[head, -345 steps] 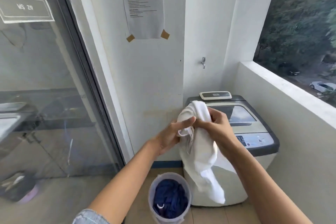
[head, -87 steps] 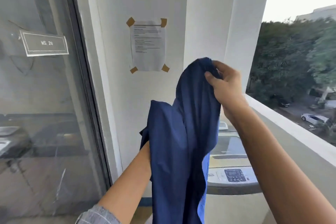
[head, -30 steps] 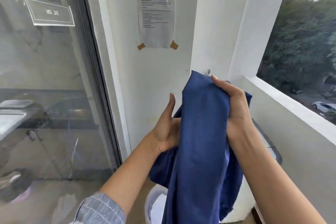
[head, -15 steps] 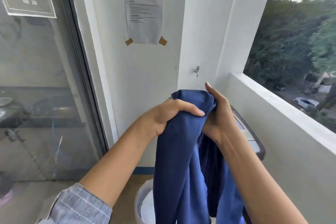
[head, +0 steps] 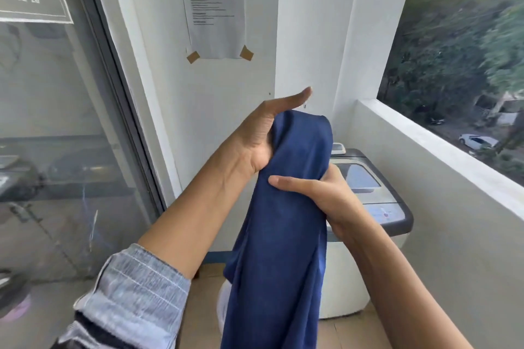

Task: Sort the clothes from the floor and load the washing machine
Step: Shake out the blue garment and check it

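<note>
Gripping the blue garment about its gathered middle, the right hand has fingers curled round the cloth. Left hand sits higher, thumb straight and raised, palm against the bunched top fold; its fingers are hidden behind the fabric, grip unclear. Garment hangs at chest height, in front of the closed washing machine. White bucket partly hidden below. Taped paper notice on wall.
</note>
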`<action>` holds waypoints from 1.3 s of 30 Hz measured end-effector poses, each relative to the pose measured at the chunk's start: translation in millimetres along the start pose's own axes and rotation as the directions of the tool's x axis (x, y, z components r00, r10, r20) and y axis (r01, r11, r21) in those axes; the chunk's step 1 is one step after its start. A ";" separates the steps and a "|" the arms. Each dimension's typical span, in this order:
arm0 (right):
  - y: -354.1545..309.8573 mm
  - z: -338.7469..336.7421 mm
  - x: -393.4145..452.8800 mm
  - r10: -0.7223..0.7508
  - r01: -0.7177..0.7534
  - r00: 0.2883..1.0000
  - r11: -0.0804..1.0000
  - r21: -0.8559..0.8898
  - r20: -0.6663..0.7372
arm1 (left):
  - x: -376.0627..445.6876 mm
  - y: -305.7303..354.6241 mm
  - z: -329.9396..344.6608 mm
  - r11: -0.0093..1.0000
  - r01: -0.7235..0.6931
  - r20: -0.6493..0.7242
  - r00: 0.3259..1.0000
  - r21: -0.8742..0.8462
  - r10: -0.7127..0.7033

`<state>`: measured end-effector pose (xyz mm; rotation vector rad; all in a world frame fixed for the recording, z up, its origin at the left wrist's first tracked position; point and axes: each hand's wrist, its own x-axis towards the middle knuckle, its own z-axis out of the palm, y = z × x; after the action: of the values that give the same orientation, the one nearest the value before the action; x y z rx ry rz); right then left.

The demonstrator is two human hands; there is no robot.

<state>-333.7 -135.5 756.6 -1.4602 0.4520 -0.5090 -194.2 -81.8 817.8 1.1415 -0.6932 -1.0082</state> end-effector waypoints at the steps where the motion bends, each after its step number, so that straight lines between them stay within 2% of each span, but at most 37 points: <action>1: 1.9 -0.5 1.1 -0.015 0.014 0.999 1.000 -0.011 -0.047 | -1.4 1.8 -0.4 1.000 -0.003 0.021 1.000 0.026 0.002; 4: -1.9 -1.3 -0.8 -0.035 0.051 0.980 0.995 0.082 -0.193 | -10.9 7.5 -3.5 0.987 0.034 0.118 0.992 0.159 -0.053; 7: -9.3 -8.1 2.6 -0.050 0.081 0.983 0.982 0.173 -0.177 | -20.4 12.3 -1.5 0.947 0.060 0.131 0.986 0.317 -0.107; 11: -20.1 -4.9 8.9 -0.092 0.114 0.991 0.959 0.259 -0.096 | -29.9 -10.9 3.7 0.971 0.097 0.134 0.983 0.221 -0.129; 14: -17.9 -0.5 8.8 -0.063 0.071 0.997 0.961 0.268 -0.039 | -39.7 -37.9 10.8 0.975 0.109 0.118 0.984 0.194 -0.134; 16: -13.8 2.1 7.5 -0.083 0.087 0.996 0.976 0.198 -0.027 | -39.0 -39.8 6.1 0.989 0.091 0.102 0.989 0.120 -0.104; 19: -10.0 5.5 4.9 -0.090 0.090 0.996 0.996 0.023 0.005 | -34.5 -30.1 -4.4 0.984 0.158 0.097 0.984 -0.082 -0.150; 21: -9.9 6.2 2.2 -0.078 0.080 0.996 0.996 -0.051 0.041 | -31.4 -30.9 -5.0 0.985 0.163 0.054 0.986 -0.056 -0.160; 23: -13.1 -1.1 -0.4 -0.055 0.071 0.990 0.990 -0.118 0.128 | -29.1 -35.6 -1.2 0.997 0.074 -0.037 0.997 -0.005 -0.075; 26: -20.2 -36.1 -12.8 0.039 0.054 0.954 0.953 -0.300 0.296 | -25.0 -43.2 3.8 0.985 -0.153 -0.165 0.972 0.080 0.165; 28: -14.9 -71.3 -16.2 -0.003 0.110 0.963 0.917 -0.383 0.270 | -27.2 -41.0 6.2 0.954 -0.262 -0.142 0.949 0.146 0.282; 29: -10.6 -86.5 -15.0 -0.079 0.149 0.978 0.913 -0.381 0.194 | -29.2 -37.8 6.2 0.941 -0.290 -0.115 0.943 0.173 0.312; 31: -0.1 -105.7 -10.5 -0.227 0.238 0.971 0.929 -0.285 0.071 | -32.5 -31.0 7.2 0.924 -0.311 -0.081 0.939 0.222 0.335; 32: 5.8 -109.5 -7.8 -0.273 0.289 0.957 0.935 -0.206 0.101 | -33.3 -29.5 10.6 0.919 -0.314 -0.070 0.938 0.240 0.339; 34: 18.6 -100.3 -5.6 -0.274 0.296 0.936 0.952 -0.074 0.222 | -31.7 -30.6 21.1 0.915 -0.303 -0.051 0.944 0.265 0.327; 36: 32.4 -80.1 -5.7 -0.258 0.298 0.926 0.948 -0.114 0.274 | -28.1 -34.7 33.6 0.911 -0.292 -0.019 0.950 0.291 0.311; 39: 65.2 -59.0 -1.9 -0.235 0.263 0.952 0.955 -0.135 0.197 | -24.2 -37.3 45.4 0.918 -0.284 0.020 0.957 0.275 0.290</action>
<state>-366.0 -179.7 687.7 -1.7144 0.1674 -0.5453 -254.1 -81.3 796.7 1.2441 -0.9763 -0.6616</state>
